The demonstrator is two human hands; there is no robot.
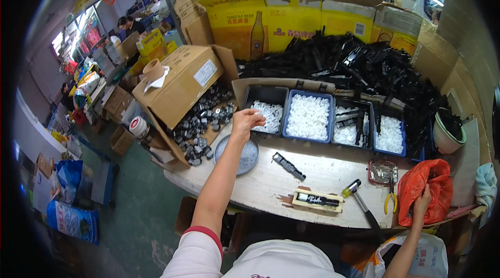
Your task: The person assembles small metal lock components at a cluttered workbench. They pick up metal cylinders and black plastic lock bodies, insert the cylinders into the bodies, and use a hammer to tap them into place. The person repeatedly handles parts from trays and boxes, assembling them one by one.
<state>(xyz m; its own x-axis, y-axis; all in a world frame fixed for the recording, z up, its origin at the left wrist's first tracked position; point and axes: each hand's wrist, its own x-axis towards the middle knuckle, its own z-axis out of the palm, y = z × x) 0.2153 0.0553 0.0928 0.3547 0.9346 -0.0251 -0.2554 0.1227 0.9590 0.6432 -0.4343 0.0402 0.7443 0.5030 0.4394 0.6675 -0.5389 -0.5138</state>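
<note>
We hold our left grip (248,123) over the left side of a black tray (283,95), the leftmost of four trays in a row across the desk (264,190); its fingertips are drawn together above slender white pieces (273,113), and we cannot tell whether a piece is pinched between them. Our right grip (422,204) is at a red plastic bag (411,193), which sits at the desk's near right corner; its fingers are partly lost in the folds, so we cannot tell whether they are clenched on something or loose. Next along the row from the black tray comes a blue tray (285,119) heaped with small white parts, then a tray holding white parts and black pieces, then another blue one with white parts. Below our left forearm, toward the desk's left end, lies a round metal dish (254,166), partly covered by the arm. A black part (289,166) lies alone on the desk in front of the trays. At the near edge we have a pale holder (333,208) with a black part inside, then a hammer (366,209), its handle reaching to that edge, and yellow-handled pliers (391,193) between the hammer and the bag. Behind the trays, a large heap of black parts (344,62) spreads along the desk's far side.
</note>
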